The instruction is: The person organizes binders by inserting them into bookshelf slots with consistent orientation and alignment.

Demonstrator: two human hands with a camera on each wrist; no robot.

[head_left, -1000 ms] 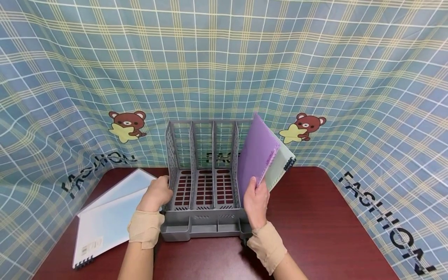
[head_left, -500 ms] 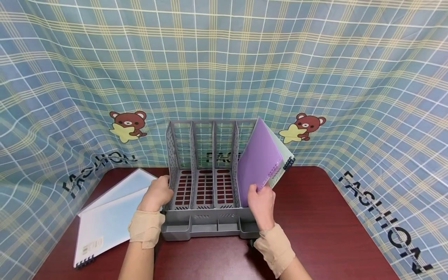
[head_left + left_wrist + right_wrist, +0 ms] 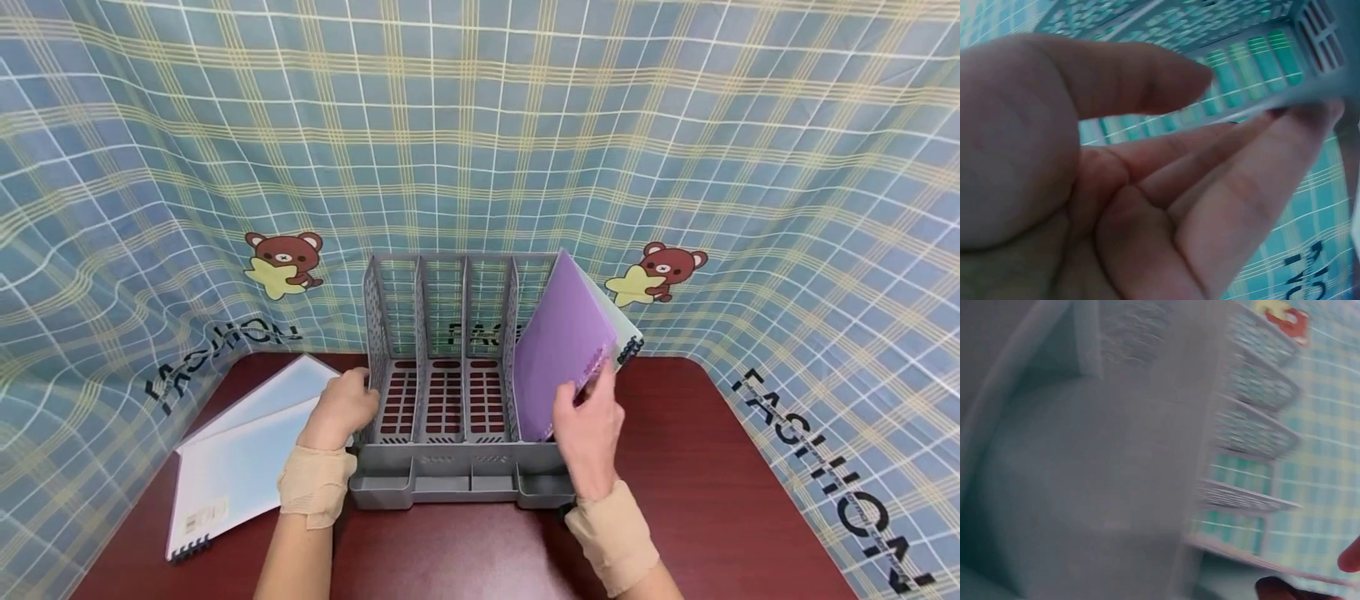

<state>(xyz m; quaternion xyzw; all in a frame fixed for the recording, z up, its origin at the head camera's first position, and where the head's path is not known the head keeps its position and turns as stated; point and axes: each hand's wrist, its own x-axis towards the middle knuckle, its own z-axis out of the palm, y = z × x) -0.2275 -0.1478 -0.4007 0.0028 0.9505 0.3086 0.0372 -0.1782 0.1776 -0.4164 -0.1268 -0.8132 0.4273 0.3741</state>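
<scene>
A grey desk file rack (image 3: 457,454) with several upright dividers stands mid-table. My left hand (image 3: 343,410) holds its left side wall; in the left wrist view the thumb and fingers (image 3: 1247,187) lie on either side of the panel. A purple notebook (image 3: 562,350) leans at the rack's right end, with a pale green spiral notebook (image 3: 617,312) behind it, mostly hidden. My right hand (image 3: 591,429) is at the purple notebook's lower right edge, thumb and index spread apart. Only blurred fingertips (image 3: 1350,557) show in the right wrist view.
Two pale blue and white notebooks (image 3: 243,454) lie overlapping on the dark red table (image 3: 465,550), left of the rack. Small trays (image 3: 442,483) line the rack's front. A checked cloth (image 3: 480,125) surrounds the table at the back and sides.
My right hand has moved right and loosened from the purple notebook, which now stands lower and tilted right. My left hand keeps its place on the rack. The view has shifted slightly.
</scene>
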